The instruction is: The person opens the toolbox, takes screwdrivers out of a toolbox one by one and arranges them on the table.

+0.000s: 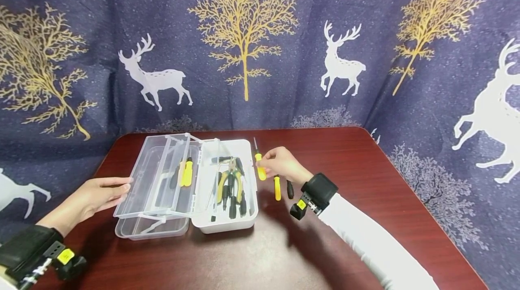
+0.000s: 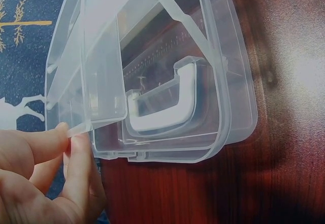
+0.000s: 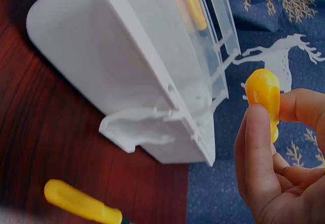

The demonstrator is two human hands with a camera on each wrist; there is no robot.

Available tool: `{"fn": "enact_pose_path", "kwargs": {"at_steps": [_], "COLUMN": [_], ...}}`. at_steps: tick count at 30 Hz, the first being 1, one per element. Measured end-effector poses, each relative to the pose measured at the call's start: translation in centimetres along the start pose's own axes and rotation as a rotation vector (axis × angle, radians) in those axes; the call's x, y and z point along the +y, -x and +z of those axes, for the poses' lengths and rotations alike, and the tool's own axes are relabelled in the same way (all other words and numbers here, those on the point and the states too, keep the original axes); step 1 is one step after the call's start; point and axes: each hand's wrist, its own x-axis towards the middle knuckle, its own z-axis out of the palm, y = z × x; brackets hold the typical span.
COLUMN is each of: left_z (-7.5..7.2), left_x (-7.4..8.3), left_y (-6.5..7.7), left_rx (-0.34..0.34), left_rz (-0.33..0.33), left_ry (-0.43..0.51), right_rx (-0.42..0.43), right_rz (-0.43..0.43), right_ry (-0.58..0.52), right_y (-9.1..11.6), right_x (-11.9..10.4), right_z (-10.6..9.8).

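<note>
A white toolbox [image 1: 248, 217] stands open on the dark red table, with pliers [image 1: 230, 184] and other tools inside. Its clear lift-out tray [image 1: 142, 190] is swung to the left and carries a yellow-handled tool [image 1: 187, 172]. My left hand [image 1: 99, 193] touches the tray's left edge with straight fingertips [image 2: 71, 140]. My right hand [image 1: 282, 163] pinches a yellow-handled screwdriver [image 1: 259, 166], held upright just right of the box; its handle [image 3: 264, 99] shows between thumb and fingers. Two more screwdrivers, a yellow-handled one [image 1: 277, 188] and a black-handled one [image 1: 290, 189], lie on the table by that hand.
The clear lid [image 2: 167, 112] with its moulded handle lies under the tray on the table [image 1: 345, 154]. A dark blue cloth with deer and golden trees [image 1: 243, 41] hangs close behind and on both sides of the table.
</note>
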Motion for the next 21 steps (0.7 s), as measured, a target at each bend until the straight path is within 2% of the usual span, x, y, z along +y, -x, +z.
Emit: {"fn": "enact_pose_path", "kwargs": {"at_steps": [21], "left_z": [0.0], "left_x": [-0.3], "left_y": [0.2], "left_rx": [0.010], "left_rz": [0.013], "left_ry": [0.017], "right_rx": [0.043], "right_rz": [0.046], "right_ry": [0.004], "right_y": [1.3], "right_x": [2.8], "right_z": [-4.1]}}
